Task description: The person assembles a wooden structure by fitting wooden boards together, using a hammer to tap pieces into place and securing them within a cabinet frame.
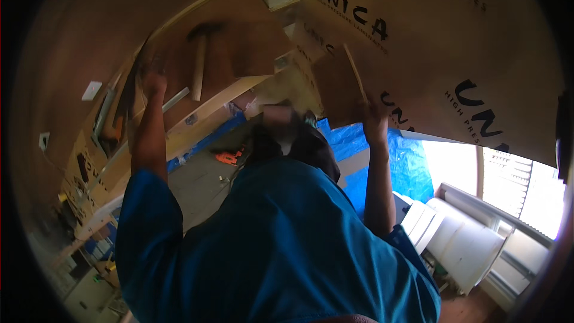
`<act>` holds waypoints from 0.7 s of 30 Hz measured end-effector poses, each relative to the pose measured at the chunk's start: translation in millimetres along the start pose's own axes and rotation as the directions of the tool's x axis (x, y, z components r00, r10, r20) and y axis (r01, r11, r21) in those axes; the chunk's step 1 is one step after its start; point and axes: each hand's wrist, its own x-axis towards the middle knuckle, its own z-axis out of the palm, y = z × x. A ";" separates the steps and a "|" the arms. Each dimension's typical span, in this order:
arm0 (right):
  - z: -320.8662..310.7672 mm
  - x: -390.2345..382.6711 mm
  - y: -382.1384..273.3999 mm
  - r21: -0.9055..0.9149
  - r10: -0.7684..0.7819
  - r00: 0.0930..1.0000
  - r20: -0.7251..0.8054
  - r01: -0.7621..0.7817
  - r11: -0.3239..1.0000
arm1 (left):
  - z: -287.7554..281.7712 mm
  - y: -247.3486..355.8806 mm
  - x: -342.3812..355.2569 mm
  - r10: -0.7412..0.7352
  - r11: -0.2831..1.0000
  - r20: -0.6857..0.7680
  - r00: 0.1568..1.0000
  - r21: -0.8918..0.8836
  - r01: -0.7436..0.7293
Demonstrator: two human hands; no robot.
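Note:
A thin brown board [335, 87] stands tilted at the right, with a pale edge. My right hand [375, 113] grips it by that edge, its fingers closed. Over at the left, my left hand [154, 81] reaches up beside the brown wooden surface [254, 48]; motion smears its fingers, so I cannot tell whether it holds anything. A hammer [200, 63] with a dark head and pale wooden handle lies on that surface, to the right of my left hand. Close to my left wrist is a short light metal-coloured strip [176, 99].
Large panels in brown printed film [418, 66] rise at the right. An orange tool [229, 157] lies on the grey floor [200, 194], and blue sheeting [412, 161] spreads below the board. A white bucket [466, 242] lies at lower right. Long tools [107, 119] rest at far left.

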 end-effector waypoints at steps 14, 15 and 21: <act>87.1 160.4 40.7 0.817 0.314 0.930 0.192 -0.328 0.474 | -70.6 218.4 -159.5 0.556 0.139 0.067 0.829 -0.990 -0.013; 95.6 168.3 39.3 0.859 0.286 0.930 0.231 -0.333 0.389 | -64.1 244.6 -180.7 0.561 0.156 0.239 0.793 -0.971 0.182; 110.2 200.3 65.2 0.820 0.252 0.930 0.269 -0.358 0.447 | -60.2 373.3 -192.4 0.339 -0.095 0.681 0.649 -0.661 0.744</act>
